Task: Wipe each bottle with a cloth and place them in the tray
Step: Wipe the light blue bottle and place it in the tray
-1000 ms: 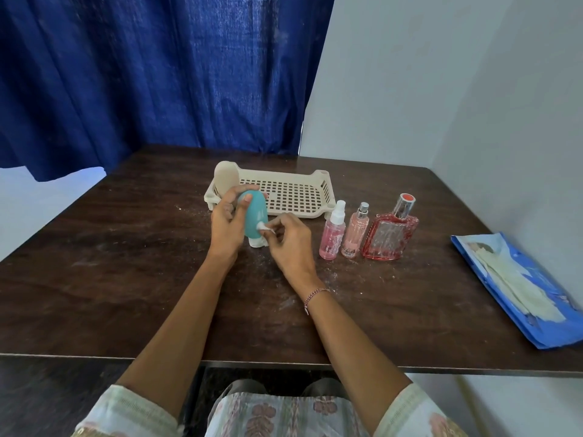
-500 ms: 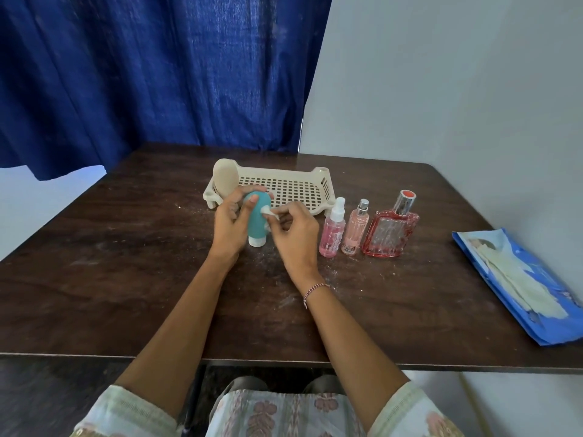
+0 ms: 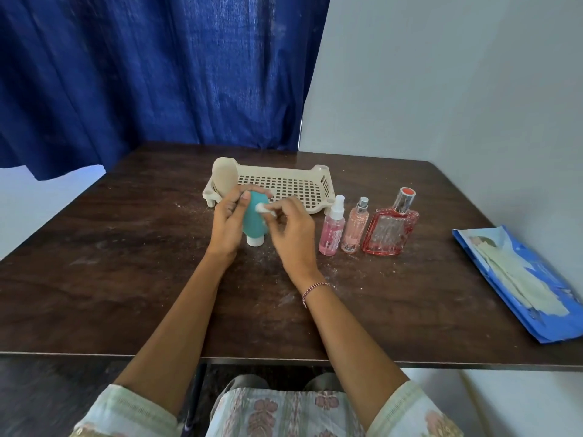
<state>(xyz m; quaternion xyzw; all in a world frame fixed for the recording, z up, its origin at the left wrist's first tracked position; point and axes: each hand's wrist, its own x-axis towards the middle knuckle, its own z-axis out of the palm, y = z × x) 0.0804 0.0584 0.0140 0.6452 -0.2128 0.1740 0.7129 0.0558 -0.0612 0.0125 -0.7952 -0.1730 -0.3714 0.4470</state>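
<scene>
A teal bottle (image 3: 254,220) stands cap-down on the dark table, just in front of the beige perforated tray (image 3: 326,184). My left hand (image 3: 228,220) grips the bottle from its left side. My right hand (image 3: 291,228) pinches a small white cloth (image 3: 262,208) against the bottle's upper right face. A beige bottle (image 3: 223,176) stands in the tray's left end. To the right stand a pink spray bottle (image 3: 331,230), a slimmer pink bottle (image 3: 355,228) and a flat red perfume bottle (image 3: 389,228) in a row.
A blue packet of wipes (image 3: 520,279) lies near the table's right edge. The blue curtain (image 3: 157,74) hangs behind the table and a pale wall runs along the right. White dust specks dot the table (image 3: 110,263).
My right hand has slid the white cloth up the teal bottle, from near its white cap to its upper part. The left hand keeps its grip on the bottle.
</scene>
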